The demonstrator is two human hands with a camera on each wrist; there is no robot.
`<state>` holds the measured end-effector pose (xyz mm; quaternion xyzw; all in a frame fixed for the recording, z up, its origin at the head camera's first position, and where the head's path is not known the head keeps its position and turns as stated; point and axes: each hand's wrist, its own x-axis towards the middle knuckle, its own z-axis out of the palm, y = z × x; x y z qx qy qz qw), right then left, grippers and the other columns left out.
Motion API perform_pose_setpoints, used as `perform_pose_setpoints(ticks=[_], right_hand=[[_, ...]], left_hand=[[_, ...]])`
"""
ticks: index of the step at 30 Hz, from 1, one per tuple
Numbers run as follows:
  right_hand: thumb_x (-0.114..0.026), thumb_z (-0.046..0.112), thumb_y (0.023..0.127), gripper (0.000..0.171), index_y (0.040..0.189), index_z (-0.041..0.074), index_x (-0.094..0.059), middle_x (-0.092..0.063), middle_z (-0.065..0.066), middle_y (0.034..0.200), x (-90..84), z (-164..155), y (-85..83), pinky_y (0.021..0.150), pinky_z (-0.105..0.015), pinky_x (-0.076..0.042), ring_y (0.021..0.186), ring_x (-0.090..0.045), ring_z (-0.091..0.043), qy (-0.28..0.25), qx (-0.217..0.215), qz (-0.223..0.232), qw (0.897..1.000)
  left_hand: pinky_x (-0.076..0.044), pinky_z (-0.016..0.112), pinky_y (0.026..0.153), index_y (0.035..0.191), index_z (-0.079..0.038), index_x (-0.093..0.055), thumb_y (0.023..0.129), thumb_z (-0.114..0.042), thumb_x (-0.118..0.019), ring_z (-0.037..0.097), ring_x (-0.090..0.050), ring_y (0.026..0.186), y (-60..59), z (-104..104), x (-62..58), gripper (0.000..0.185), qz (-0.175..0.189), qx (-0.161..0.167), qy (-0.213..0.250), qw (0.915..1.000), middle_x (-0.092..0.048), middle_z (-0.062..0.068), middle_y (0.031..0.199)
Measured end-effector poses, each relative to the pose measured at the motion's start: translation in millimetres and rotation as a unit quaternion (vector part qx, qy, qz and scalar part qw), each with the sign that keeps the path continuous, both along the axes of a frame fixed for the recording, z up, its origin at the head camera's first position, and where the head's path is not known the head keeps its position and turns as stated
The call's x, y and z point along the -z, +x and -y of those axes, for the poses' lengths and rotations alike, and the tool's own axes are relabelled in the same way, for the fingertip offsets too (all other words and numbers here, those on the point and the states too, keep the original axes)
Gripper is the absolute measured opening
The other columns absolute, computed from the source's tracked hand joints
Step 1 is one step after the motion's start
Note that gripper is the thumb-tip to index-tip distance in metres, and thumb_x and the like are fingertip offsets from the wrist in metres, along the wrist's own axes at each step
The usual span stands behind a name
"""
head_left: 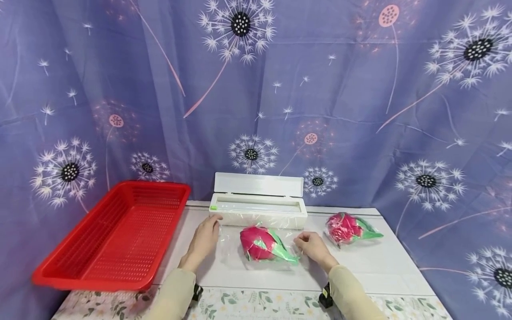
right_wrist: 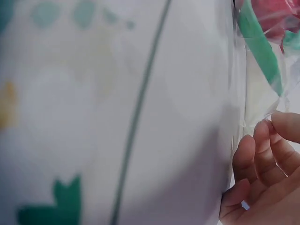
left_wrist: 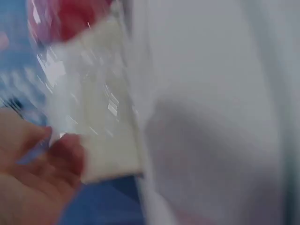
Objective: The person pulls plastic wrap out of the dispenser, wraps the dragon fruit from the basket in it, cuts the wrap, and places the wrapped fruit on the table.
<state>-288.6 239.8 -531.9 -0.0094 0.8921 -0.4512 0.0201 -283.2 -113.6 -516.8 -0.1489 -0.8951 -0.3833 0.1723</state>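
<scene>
A: What sits between the 2 hands?

B: A pink toy dragon fruit with green felt leaves (head_left: 262,244) lies on a sheet of clear plastic wrap (head_left: 230,249) spread over the white tabletop (head_left: 384,262), just in front of the long white wrap dispenser box (head_left: 258,206) with its lid up.

A: And the left hand (head_left: 205,240)?

B: It rests at the sheet's left edge, near the dispenser's left end. In the left wrist view its fingers (left_wrist: 65,154) curl onto the film's edge, though that picture is blurred.

A: The right hand (head_left: 314,248)?

B: Just right of the fruit, its fingers (right_wrist: 269,150) are curled and pinch the film's edge; the right wrist view shows this plainly.

A: Anything else?

B: A 2nd pink dragon fruit, already in clear film (head_left: 350,229), lies further right, apart from the hand. A red perforated plastic basket (head_left: 116,235) overhangs the tabletop's left side, in front of a purple dandelion-print curtain (head_left: 360,89).
</scene>
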Motion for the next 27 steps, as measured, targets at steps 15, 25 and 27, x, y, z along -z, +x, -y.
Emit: perform_pose_setpoints(ticks=[15,25,27], right_hand=[[-0.065,0.017,0.093,0.011,0.088,0.007,-0.067,-0.059,-0.003,0.072,-1.6,5,5.2,0.056,-0.03,-0.043,0.06,-0.053,-0.015,0.038,0.003,0.001,0.999],[-0.074,0.017,0.088,0.039,0.122,0.004,-0.062,-0.058,-0.017,0.113,-27.0,19,41.1,0.086,-0.051,-0.044,0.101,-0.055,-0.033,0.116,-0.002,-0.266,0.957],[-0.077,0.026,0.085,0.049,0.126,0.004,-0.061,-0.057,-0.018,0.12,-32.0,29,49.9,0.091,-0.056,-0.04,0.108,-0.054,-0.036,0.145,-0.054,-0.308,0.939]], left_hand=[[-0.037,0.046,0.106,0.153,-0.01,-0.034,0.087,-0.056,-0.066,0.027,-0.039,0.136,39.0,-53,-7.9,0.086,-0.052,0.171,-0.209,0.9615,-0.034,0.008,0.154],[-0.038,0.046,0.106,0.154,-0.01,-0.03,0.078,-0.054,-0.077,0.03,-0.039,0.136,19.0,-52,-0.3,0.099,-0.018,0.174,-0.184,0.9672,-0.036,0.013,0.152],[-0.04,0.047,0.104,0.154,-0.011,-0.031,0.078,-0.052,-0.078,0.03,-0.039,0.136,15.4,-50,-1.8,0.098,-0.007,0.182,-0.17,0.9685,-0.036,0.013,0.152]])
